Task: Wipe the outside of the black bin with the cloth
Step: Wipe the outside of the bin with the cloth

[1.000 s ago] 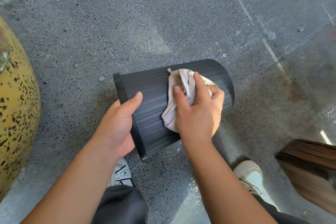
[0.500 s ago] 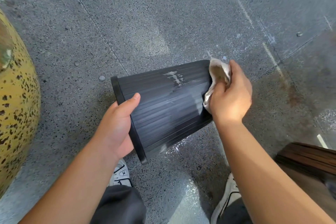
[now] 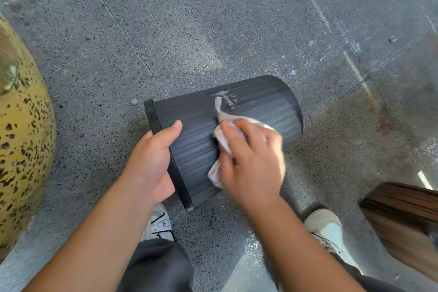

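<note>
While the person bends over it, here is how things lie.

Floor: speckled grey stone floor (image 3: pixel 213 19) under both hands, with a wet sheen near the feet.

Yellow pot: a big yellow, black-flecked rounded pot (image 3: pixel 21 149) well out beyond the left hand.

Black bin: the ribbed black bin (image 3: pixel 194 149) lies on its side between the two hands, its rim toward the left hand and its closed base out past the right hand's fingertips.

Wooden piece: a dark wooden piece (image 3: pixel 403 211) well off to the outer side of the right hand.

Left hand: the left hand (image 3: pixel 151 161) grips the bin at its rim, thumb laid over the ribbed wall, the other fingers hidden behind the rim.

Right hand: the right hand (image 3: pixel 251 161) presses flat on the bin's wall, fingers curled over the cloth; it looks a little blurred.

Shoes: one white shoe (image 3: pixel 158 223) just below the left wrist, another (image 3: pixel 327 232) beside the right forearm.

Cloth: the pale cloth (image 3: pixel 220 140) is bunched under the right palm, touching the bin, one corner trailing up past the fingers.

Smear: a pale wet smear (image 3: pixel 227 99) on the ribs just beyond that corner.
</note>
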